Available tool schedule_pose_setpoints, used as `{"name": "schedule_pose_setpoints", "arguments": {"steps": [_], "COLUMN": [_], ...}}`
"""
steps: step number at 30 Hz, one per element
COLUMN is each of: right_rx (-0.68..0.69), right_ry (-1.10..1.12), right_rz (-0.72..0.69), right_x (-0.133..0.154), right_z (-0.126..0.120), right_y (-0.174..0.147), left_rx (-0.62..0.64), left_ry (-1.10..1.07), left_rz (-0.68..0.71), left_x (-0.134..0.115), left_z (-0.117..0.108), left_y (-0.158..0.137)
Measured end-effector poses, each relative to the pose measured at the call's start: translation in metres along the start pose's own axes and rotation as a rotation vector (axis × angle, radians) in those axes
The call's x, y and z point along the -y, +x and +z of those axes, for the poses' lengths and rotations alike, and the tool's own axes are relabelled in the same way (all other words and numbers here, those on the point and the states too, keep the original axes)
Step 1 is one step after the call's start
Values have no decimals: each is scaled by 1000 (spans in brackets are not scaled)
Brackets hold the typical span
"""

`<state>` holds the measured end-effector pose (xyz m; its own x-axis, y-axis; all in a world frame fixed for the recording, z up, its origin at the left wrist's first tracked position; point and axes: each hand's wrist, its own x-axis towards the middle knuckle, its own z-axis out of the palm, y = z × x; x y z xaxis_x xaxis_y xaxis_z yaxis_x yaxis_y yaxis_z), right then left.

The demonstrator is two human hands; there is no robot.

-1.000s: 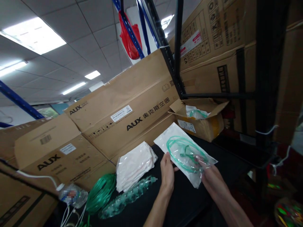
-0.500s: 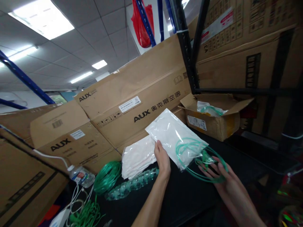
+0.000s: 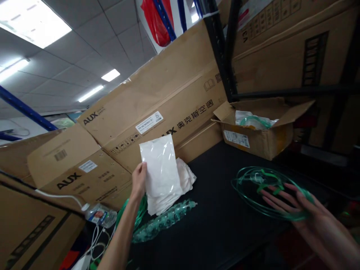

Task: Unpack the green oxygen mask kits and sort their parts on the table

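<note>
My left hand [image 3: 139, 179] pinches the left edge of a white plastic bag [image 3: 161, 165], which hangs upright over a stack of similar white bags [image 3: 187, 174]. At the right, my right hand [image 3: 303, 204] holds a coil of clear green tubing [image 3: 244, 204], with the loops caught round the thumb and the fingers stretched beneath. Inside the coil are a small clear plastic part [image 3: 256, 177] and a green strap [image 3: 271, 180]. A row of nested clear green plastic cups [image 3: 165, 222] lies on the table below the bags. Partly behind my left forearm is another bundle of green tubing [image 3: 142, 213].
An open cardboard box [image 3: 253, 140] with bagged green tubing stands at the back right. Large cartons [image 3: 157, 97] wall off the back. A plastic bottle [image 3: 101, 215] and white cables [image 3: 95, 240] lie at the left of the black table [image 3: 208, 225].
The white bag has moved left with my left hand, apart from the tubing it overlapped before. My right hand has moved right and slightly down with the coil.
</note>
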<state>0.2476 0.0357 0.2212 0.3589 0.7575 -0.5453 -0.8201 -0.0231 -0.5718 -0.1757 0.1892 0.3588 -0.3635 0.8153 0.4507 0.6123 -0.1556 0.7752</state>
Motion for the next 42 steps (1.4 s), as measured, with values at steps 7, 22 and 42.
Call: {"name": "schedule_pose_setpoints", "arguments": {"steps": [7, 22, 42], "right_rx": [26, 30, 303], "right_ry": [-145, 44, -304], "right_rz": [-73, 15, 333], "right_x": [-13, -12, -61], "right_z": [-8, -8, -30], "right_y": [16, 14, -47], "left_rx": [304, 555, 491], "left_ry": [266, 566, 195], "left_rz": [108, 492, 376], "left_x": [-5, 29, -32], "left_z": [-29, 36, 33], "left_y": [54, -19, -168]}}
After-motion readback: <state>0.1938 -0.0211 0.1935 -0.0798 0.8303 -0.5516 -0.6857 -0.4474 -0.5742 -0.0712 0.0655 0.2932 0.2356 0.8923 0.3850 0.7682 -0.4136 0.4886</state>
